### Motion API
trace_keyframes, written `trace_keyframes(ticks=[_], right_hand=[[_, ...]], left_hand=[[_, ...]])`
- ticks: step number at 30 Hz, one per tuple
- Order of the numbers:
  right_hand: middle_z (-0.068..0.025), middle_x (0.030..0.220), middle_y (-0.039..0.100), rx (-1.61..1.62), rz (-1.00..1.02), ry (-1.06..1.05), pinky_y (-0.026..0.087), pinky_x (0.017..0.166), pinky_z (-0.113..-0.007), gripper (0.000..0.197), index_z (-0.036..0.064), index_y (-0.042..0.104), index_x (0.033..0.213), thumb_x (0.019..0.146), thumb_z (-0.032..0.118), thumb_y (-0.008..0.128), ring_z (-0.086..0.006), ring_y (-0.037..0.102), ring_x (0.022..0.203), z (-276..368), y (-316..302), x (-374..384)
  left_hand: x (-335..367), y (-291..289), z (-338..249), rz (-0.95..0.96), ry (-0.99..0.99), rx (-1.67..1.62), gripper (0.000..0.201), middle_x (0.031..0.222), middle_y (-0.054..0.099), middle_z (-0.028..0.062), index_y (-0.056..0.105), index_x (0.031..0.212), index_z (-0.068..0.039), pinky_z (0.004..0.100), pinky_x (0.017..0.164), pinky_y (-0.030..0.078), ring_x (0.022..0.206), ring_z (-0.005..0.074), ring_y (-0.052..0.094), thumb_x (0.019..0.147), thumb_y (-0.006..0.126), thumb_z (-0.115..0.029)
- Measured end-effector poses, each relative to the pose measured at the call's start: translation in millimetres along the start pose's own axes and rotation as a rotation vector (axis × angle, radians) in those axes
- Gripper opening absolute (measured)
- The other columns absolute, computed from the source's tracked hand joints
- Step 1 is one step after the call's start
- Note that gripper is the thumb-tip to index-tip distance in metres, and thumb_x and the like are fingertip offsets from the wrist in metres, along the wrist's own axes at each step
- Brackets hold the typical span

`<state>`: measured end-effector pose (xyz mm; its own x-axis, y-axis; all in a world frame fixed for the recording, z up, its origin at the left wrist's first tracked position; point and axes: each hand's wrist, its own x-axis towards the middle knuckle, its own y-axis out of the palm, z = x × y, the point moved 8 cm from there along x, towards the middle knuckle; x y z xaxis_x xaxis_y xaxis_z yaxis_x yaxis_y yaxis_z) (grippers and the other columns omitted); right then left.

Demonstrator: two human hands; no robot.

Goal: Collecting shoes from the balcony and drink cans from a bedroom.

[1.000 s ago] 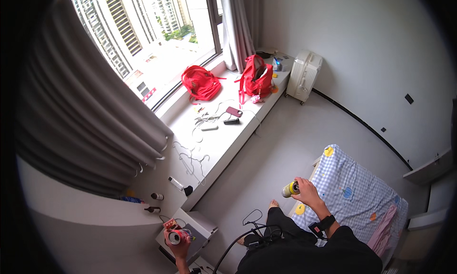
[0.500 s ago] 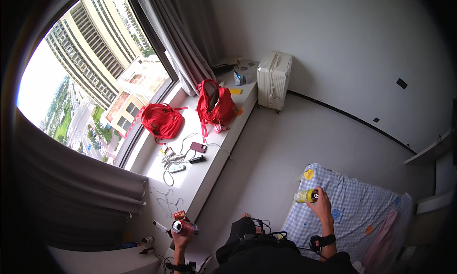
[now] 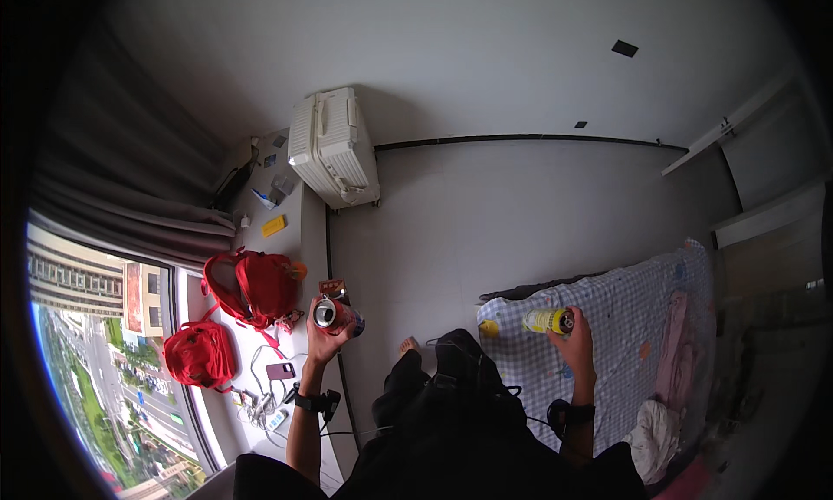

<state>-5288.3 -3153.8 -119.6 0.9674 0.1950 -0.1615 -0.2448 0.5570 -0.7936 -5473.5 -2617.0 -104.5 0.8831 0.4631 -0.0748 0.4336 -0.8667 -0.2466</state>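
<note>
Okay, left hand (image 3: 323, 347): fingers wrapped round red can (image 3: 348, 318), 10 o'clock from torso (image 3: 434, 448). Right hand (image 3: 576, 342): fingers gripping yellow can (image 3: 541, 320), 2 o'clock, long axis roughly 9-to-3, base toward 9.

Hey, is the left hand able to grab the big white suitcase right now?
Probably not: the left hand is wrapped around a red drink can, and the white suitcase looks too far ahead, over by the wall.
</note>
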Motion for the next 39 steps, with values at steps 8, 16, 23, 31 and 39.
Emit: trace_keyframes(ticks=[8,16,23,31,39], right_hand=[[-0.0188,0.117,0.059,0.269,-0.305,0.160,0.049,0.094,-0.041,0.069,0.0033,0.048,0.130,0.074,0.021,0.083,-0.0334,0.059,0.110,-45,-74,177],[-0.0169,0.113,0.060,0.298,-0.387,0.386,0.050,0.091,-0.040,0.068,0.0048,0.050,0.128,0.071,0.018,0.084,-0.0332,0.060,0.105,-107,-149,325],[-0.0177,0.112,0.061,0.177,-0.474,0.444,0.049,0.091,-0.042,0.066,0.0045,0.050,0.127,0.072,0.020,0.083,-0.0354,0.059,0.104,-203,-233,437],[-0.0173,0.110,0.063,0.217,-0.765,0.835,0.052,0.086,-0.043,0.065,0.0027,0.053,0.125,0.070,0.017,0.083,-0.0359,0.063,0.100,-354,-351,444],[-0.0165,0.106,0.064,0.194,-0.949,1.080,0.049,0.088,-0.044,0.066,0.0051,0.053,0.125,0.068,0.018,0.084,-0.0358,0.060,0.101,-485,-480,491]], left_hand=[[328,217,-103,0.468,0.162,0.053,0.070,0.099,0.063,0.0063,0.045,0.123,0.000,0.0327,0.087,0.051,0.092,0.0147,0.062,0.066,0.084,-0.016],[503,361,-82,0.622,0.105,0.160,0.054,0.101,0.063,0.0046,0.053,0.117,-0.002,0.0305,0.085,0.051,0.094,0.0142,0.061,0.071,0.081,-0.007],[665,617,-101,0.812,-0.144,0.148,0.040,0.101,0.066,0.0051,0.059,0.110,-0.001,0.0304,0.082,0.053,0.091,0.0129,0.063,0.075,0.078,-0.005],[697,1048,-289,1.234,0.304,0.022,0.053,0.101,0.062,0.0053,0.051,0.113,-0.004,0.0317,0.087,0.050,0.095,0.0149,0.060,0.070,0.082,-0.006],[650,1396,-402,1.669,0.521,0.098,0.065,0.104,0.062,0.0076,0.047,0.122,-0.002,0.0324,0.088,0.052,0.098,0.0170,0.061,0.068,0.083,-0.008]])
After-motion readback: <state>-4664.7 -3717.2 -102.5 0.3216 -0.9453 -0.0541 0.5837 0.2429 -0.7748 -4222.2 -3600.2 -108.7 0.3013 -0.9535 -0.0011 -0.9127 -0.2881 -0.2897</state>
